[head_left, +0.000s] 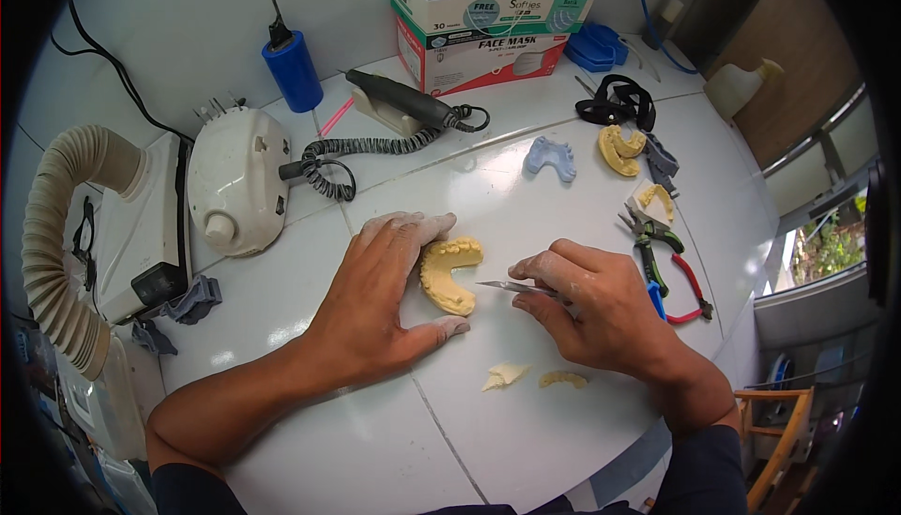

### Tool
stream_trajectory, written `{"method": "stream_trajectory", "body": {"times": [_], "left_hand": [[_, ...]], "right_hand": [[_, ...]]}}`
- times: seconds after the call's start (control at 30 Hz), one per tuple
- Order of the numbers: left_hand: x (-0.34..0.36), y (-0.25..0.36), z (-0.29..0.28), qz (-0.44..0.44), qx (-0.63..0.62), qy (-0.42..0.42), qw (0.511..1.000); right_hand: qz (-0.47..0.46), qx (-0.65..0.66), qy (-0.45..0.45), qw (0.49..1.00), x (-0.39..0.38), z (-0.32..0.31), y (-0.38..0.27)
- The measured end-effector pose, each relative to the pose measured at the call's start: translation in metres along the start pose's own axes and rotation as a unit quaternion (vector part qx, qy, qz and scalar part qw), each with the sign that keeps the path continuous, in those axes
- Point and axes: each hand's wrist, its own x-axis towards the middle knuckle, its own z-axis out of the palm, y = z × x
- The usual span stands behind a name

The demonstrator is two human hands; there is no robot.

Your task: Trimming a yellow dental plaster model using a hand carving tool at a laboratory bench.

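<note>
A yellow plaster dental cast [449, 276], a horseshoe-shaped row of teeth, rests on the white tiled table. My left hand [389, 280] is cupped around its left side, fingers stretched out beyond its far end and the thumb near its closer end. Whether the fingers press on it I cannot tell. Just right of the cast, my right hand [587, 304] pinches a slim metal carving knife [511, 286], its pointed blade aimed left at the cast's opening. Pale dust coats the fingertips. Closer to me lie a jagged plaster piece [505, 376] and a small curved yellow piece [563, 380].
Pliers [648, 231] and red-handled cutters [693, 288] lie right of my right hand. Behind are a blue dental impression [551, 159] and another yellow cast [619, 149]. A corded handpiece [399, 98], white control unit [239, 182] and ribbed suction hose [56, 234] stand left. Mask boxes [483, 60] sit at the back.
</note>
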Motion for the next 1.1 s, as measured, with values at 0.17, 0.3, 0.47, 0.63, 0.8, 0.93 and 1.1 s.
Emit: {"method": "stream_trajectory", "body": {"times": [0.17,0.3,0.47,0.63,0.8,0.93,1.1], "left_hand": [[0.0002,-0.0013,-0.0011,0.010,0.018,-0.004,1.000],[0.0023,0.0014,-0.0042,0.004,-0.022,-0.009,1.000],[0.0000,0.0037,-0.0049,-0.018,-0.081,0.014,0.996],[-0.0003,-0.0005,-0.0028,0.006,-0.067,0.020,0.998],[-0.0006,-0.0023,-0.0024,0.019,-0.057,0.028,0.998],[0.0000,-0.0021,-0.0031,0.031,-0.043,0.032,0.998],[0.0004,-0.0040,-0.0011,0.030,-0.069,0.034,0.997]], "right_hand": [[-0.006,0.002,-0.003,1.000,0.0016,-0.0012,-0.0013],[-0.017,0.006,0.003,1.000,0.0012,-0.0009,-0.0011],[-0.038,0.022,0.022,0.999,0.0010,-0.0015,-0.0031],[-0.056,0.036,0.038,0.997,0.0015,-0.0031,-0.0062],[-0.052,0.051,0.028,0.997,0.0019,-0.0034,-0.0078],[-0.058,0.052,0.016,0.997,0.0007,-0.0022,-0.0071],[-0.039,0.067,-0.015,0.997,0.0003,-0.0001,-0.0096]]}}
